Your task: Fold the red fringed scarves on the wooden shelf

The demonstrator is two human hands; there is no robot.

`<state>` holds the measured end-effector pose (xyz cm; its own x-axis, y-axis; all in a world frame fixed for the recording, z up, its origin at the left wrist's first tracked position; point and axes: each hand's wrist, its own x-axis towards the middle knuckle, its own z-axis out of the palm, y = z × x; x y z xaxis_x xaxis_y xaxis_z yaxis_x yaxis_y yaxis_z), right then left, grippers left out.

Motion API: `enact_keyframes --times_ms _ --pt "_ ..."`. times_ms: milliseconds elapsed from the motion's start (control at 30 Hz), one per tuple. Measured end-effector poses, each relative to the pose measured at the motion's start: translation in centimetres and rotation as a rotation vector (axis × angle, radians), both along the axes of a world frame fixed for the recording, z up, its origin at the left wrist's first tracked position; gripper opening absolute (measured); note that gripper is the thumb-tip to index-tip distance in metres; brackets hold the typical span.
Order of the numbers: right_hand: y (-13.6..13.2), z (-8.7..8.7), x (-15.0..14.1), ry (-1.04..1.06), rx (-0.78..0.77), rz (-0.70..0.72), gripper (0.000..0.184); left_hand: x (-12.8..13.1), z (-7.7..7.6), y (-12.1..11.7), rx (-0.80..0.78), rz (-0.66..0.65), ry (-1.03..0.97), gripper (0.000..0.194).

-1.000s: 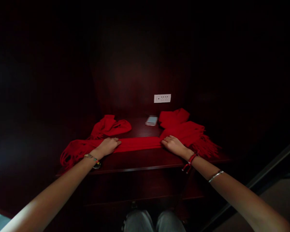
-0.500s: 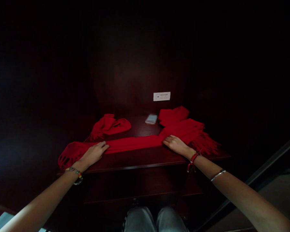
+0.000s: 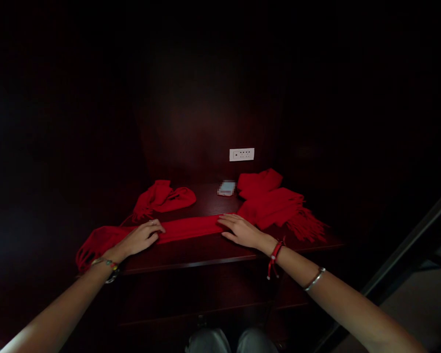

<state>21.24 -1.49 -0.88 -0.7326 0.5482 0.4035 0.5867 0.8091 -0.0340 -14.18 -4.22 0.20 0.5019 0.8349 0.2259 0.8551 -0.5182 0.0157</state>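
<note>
Left hand (image 3: pixel 137 239) on the red fringed scarf (image 3: pixel 191 227), grip uncertain to us; right hand (image 3: pixel 245 232) open upon it. We judge light, even pressure best.

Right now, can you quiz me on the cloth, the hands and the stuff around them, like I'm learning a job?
1. True or false: the white rectangular wall socket is higher than the dark wooden shelf.
2. Which arm wears the red cord bracelet: A) left or B) right?
3. Fill in: the left hand and right hand touch a long fabric strip coloured ____.

Key: 1 true; 2 B; 3 red
</note>
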Motion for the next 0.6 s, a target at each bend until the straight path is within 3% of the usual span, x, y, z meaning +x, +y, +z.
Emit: enact_keyframes --times_ms 133,233,333,433,600 --pt "-0.4 -0.4 -6.0 -0.007 -0.178 -0.068 0.055 5.0 -0.5 1.8 0.069 0.169 -0.133 0.044" --pt "-0.2 -1.1 -7.6 -0.102 -0.315 -0.109 0.060 7.9 -2.1 2.0 -0.064 0.372 -0.054 0.050" --pt "0.1 -1.3 -6.1 -0.180 -0.379 -0.156 0.062 8.5 -3.2 1.5 -0.160 0.469 0.020 0.054" --pt "0.4 -1.0 -2.8 -0.267 -0.389 -0.267 0.063 8.0 -3.4 1.3 -0.161 0.499 0.040 0.054" --pt "1.2 -0.7 3.1 -0.391 -0.201 -0.447 0.063 8.3 -2.8 1.2 -0.167 0.520 0.047 0.052"
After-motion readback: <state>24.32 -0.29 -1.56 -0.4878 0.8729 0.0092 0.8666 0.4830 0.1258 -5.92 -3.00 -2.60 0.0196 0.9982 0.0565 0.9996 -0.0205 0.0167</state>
